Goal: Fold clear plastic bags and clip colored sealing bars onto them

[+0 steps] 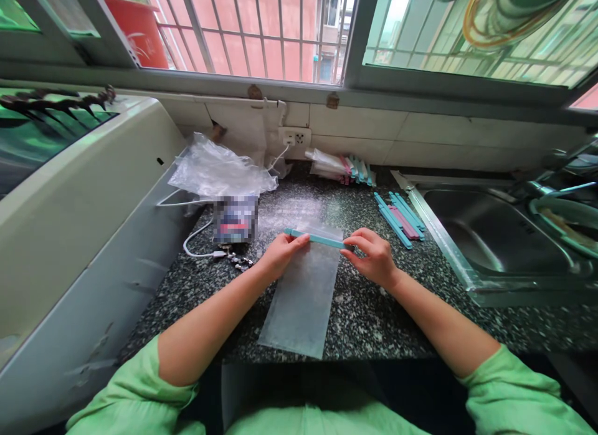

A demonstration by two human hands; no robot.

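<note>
A blue plastic sealing clip (324, 240) lies crosswise near the far end of a clear plastic bag (303, 298), which rests flat on the speckled counter. My left hand (284, 253) pinches the clip near its left end, thumb on top. At the other end, the fingertips of my right hand (372, 255) grip the clip's right tip. Whether the bag's edge sits inside the clip, I cannot tell. To the right lie several loose blue clips (392, 220) and pink clips (404, 220). By the wall is a bundle of clear bags with pink and blue clips (343, 167).
A heap of clear plastic bags (219, 170) lies at the back left, above a blurred-out object (235, 220) and a white cable (189, 245). The steel sink (504, 235) borders the counter on the right. A pale appliance (93, 217) stands at the left.
</note>
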